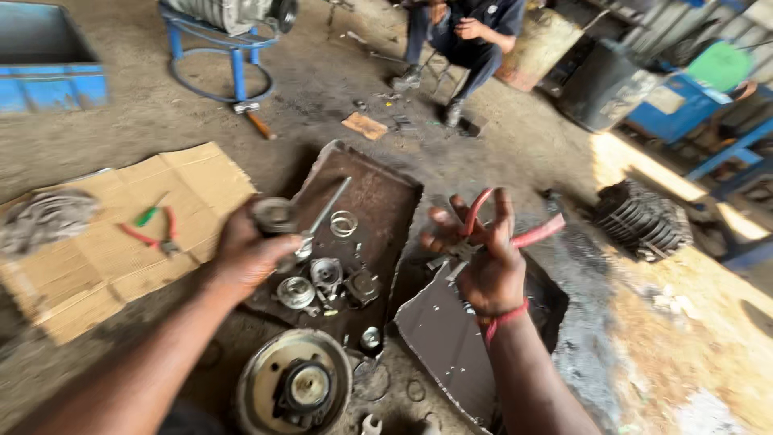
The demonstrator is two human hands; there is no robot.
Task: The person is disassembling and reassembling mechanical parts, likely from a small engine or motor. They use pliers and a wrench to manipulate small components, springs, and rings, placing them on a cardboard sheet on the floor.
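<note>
While the person crouches over the dirt floor, the left hand, left of centre in the frame, is closed around a small round metal part with a thin metal rod running up and to the right from it. The right hand, right of centre, has its fingers spread wide, with the red-handled pliers hooked among them; one red handle curves up past the fingers and the other sticks out to the right. A red thread circles that wrist.

Under both hands, in the middle of the frame, lies a rusty metal tray with a loose metal ring and several small round machine parts on it. Just below the tray, at the bottom centre, sits a big round metal housing. A flat grey metal sheet lies below the right hand.

At the left a piece of cardboard carries a second pair of pliers with red and green grips and a crumpled rag. In the upper left corner stands a blue box, and beside it a blue metal stand. At the top centre another person sits, well apart. A finned engine part rests at the right.
</note>
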